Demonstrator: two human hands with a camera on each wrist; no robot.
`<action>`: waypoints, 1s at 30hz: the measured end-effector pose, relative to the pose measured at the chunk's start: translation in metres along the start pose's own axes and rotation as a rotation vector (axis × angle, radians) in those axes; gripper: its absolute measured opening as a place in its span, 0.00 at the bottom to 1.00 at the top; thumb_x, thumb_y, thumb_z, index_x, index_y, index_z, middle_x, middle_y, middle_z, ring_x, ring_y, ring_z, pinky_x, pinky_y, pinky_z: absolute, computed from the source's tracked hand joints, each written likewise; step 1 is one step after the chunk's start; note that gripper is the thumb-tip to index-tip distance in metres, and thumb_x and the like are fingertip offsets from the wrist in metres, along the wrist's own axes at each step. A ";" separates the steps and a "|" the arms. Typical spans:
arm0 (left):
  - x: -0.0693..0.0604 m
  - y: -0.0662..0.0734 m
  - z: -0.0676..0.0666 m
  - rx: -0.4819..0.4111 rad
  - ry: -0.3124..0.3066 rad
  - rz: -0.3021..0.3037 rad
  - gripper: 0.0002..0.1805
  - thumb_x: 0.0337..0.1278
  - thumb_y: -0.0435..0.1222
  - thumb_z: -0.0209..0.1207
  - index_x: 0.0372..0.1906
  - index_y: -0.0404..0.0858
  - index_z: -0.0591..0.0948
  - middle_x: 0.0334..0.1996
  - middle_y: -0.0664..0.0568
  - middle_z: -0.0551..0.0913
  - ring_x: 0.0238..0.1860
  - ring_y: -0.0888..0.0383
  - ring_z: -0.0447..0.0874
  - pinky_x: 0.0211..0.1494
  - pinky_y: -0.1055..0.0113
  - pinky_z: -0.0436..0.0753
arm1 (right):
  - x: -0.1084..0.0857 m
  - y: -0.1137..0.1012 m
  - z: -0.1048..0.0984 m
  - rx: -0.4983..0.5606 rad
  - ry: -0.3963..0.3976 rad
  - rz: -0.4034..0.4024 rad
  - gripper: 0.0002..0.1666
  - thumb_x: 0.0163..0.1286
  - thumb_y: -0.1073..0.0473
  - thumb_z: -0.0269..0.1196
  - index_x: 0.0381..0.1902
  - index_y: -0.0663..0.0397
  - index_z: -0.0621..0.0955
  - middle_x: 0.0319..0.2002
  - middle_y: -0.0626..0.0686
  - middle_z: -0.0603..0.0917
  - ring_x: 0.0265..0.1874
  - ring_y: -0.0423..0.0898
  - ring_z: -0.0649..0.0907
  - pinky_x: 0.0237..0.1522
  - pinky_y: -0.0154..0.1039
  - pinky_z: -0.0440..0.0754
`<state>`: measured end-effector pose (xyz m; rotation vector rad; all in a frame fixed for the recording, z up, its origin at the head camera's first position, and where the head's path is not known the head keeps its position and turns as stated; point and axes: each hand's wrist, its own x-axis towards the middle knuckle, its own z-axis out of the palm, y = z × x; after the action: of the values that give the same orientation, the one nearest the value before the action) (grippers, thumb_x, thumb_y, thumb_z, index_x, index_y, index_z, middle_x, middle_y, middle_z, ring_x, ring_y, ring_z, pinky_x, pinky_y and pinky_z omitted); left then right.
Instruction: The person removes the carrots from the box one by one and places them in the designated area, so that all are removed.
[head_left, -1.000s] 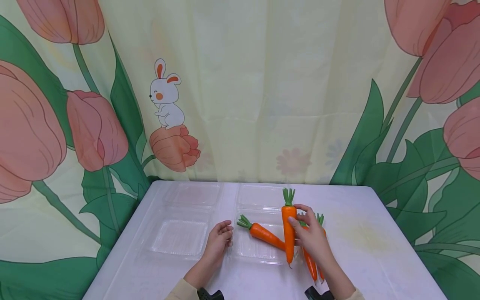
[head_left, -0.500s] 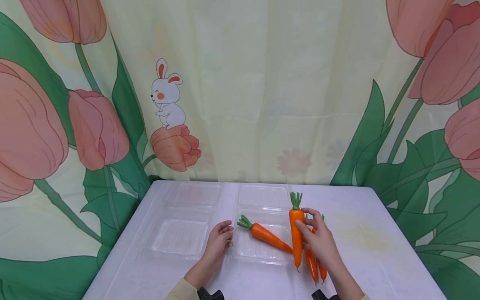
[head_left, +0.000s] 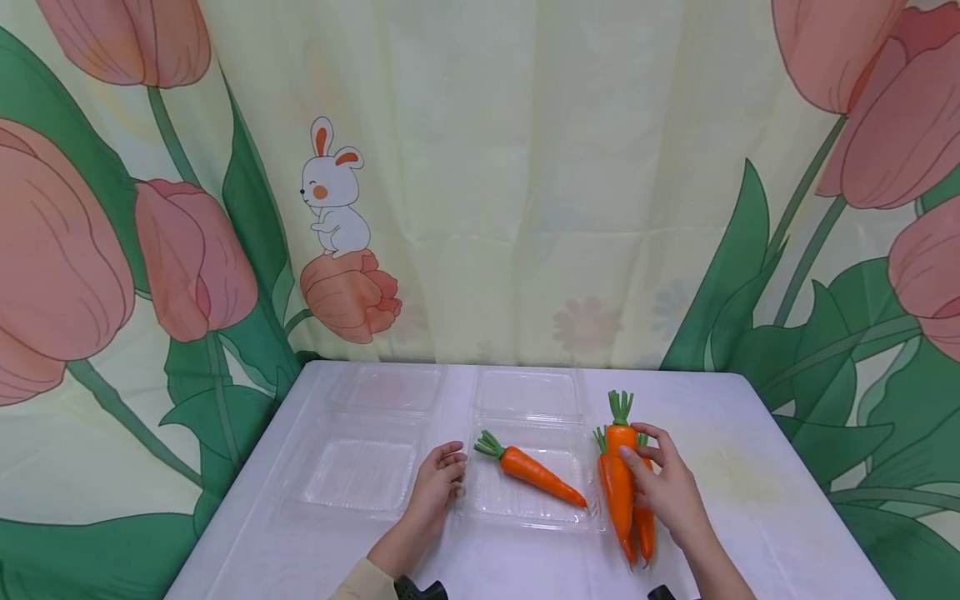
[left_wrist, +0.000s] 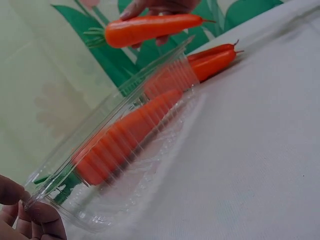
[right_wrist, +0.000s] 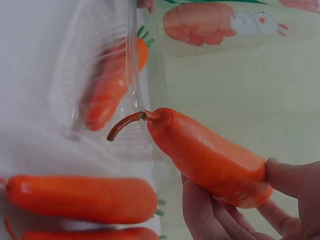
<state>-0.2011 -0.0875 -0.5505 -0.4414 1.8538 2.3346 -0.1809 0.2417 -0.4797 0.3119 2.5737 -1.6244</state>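
My right hand [head_left: 670, 487] grips an orange toy-like carrot [head_left: 619, 479] with a green top, thumb on one side and fingers on the other. In the left wrist view this carrot hangs in the air above two more carrots [left_wrist: 215, 62], which lie side by side on the table. Another carrot [head_left: 538, 475] lies slantwise inside the clear plastic container [head_left: 487, 506], its top toward the back left. At the container's left rim, my left hand [head_left: 437, 479] pinches the edge between thumb and fingers [left_wrist: 44, 215].
A second clear plastic container [head_left: 360, 475] stands open to the left, its lid [head_left: 393, 389] folded back. The lid [head_left: 525, 392] of the right container also lies back. Behind the white table [head_left: 750, 533] hangs a curtain [head_left: 480, 183] printed with tulips and a rabbit.
The right hand has moved right with its carrot, from over the container's right side to above the two carrots on the table. My left hand stays at the rim.
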 end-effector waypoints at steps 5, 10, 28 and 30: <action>0.000 -0.002 -0.001 -0.009 -0.006 0.000 0.22 0.70 0.26 0.52 0.67 0.31 0.68 0.46 0.48 0.76 0.36 0.57 0.71 0.30 0.73 0.72 | 0.002 0.008 -0.009 -0.018 0.007 0.015 0.43 0.76 0.41 0.61 0.79 0.48 0.57 0.68 0.74 0.69 0.41 0.56 0.89 0.38 0.47 0.90; 0.000 -0.002 -0.002 0.000 -0.014 0.007 0.22 0.71 0.26 0.52 0.67 0.31 0.68 0.46 0.48 0.76 0.37 0.57 0.71 0.31 0.73 0.72 | 0.004 0.014 -0.017 -0.027 0.006 0.040 0.45 0.76 0.40 0.61 0.79 0.50 0.56 0.68 0.74 0.69 0.39 0.52 0.89 0.38 0.46 0.90; 0.000 -0.001 0.000 0.013 -0.014 0.008 0.23 0.72 0.27 0.52 0.68 0.32 0.67 0.40 0.52 0.74 0.33 0.59 0.70 0.29 0.73 0.70 | 0.010 0.035 -0.035 -0.107 0.031 0.097 0.46 0.78 0.40 0.59 0.80 0.56 0.54 0.67 0.76 0.67 0.53 0.66 0.82 0.36 0.45 0.90; 0.000 -0.001 0.000 0.015 -0.014 0.015 0.23 0.72 0.27 0.52 0.68 0.32 0.66 0.40 0.52 0.74 0.32 0.60 0.70 0.29 0.73 0.69 | 0.012 0.036 -0.036 -0.125 0.037 0.100 0.46 0.78 0.39 0.58 0.79 0.57 0.54 0.66 0.76 0.68 0.53 0.67 0.82 0.37 0.45 0.90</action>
<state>-0.2006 -0.0873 -0.5512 -0.4099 1.8735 2.3250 -0.1833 0.2910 -0.4982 0.4563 2.6252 -1.4316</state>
